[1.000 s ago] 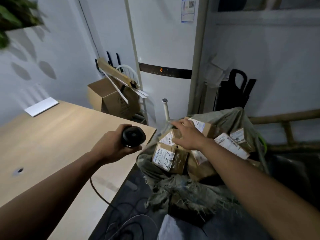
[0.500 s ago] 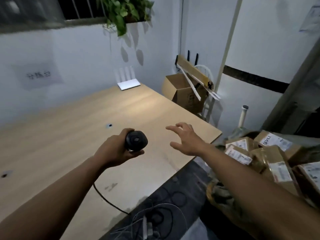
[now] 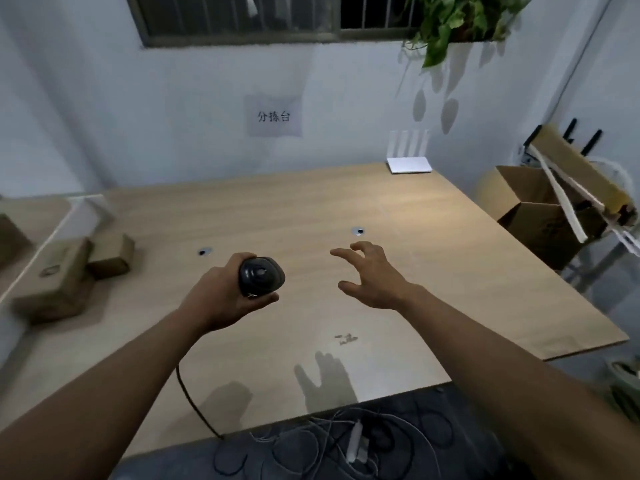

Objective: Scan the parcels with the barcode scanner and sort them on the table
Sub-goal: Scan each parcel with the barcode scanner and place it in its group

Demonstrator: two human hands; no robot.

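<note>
View has been swung left since the earlier frame; the sack of parcels is out of shot. Two brown cardboard parcels (image 3: 74, 271) lie at the pale wooden worktop (image 3: 311, 202) left edge. Black barcode scanner (image 3: 260, 276) is clamped in the left hand (image 3: 221, 299); right hand (image 3: 372, 277) hovers mid-frame, grip apart, holding nothing. Next parcel should be presented label-up, scanner held square to the label.

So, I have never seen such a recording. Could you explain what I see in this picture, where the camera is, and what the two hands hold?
The camera sits on a person's head and looks forward and down, so both bare arms reach in from below. The left hand grips a black barcode scanner, whose cable hangs over the near edge. The right hand holds nothing; its fingers are spread above the wooden table. On the table lie brown parcels at the far left and a white router by the wall.
</note>
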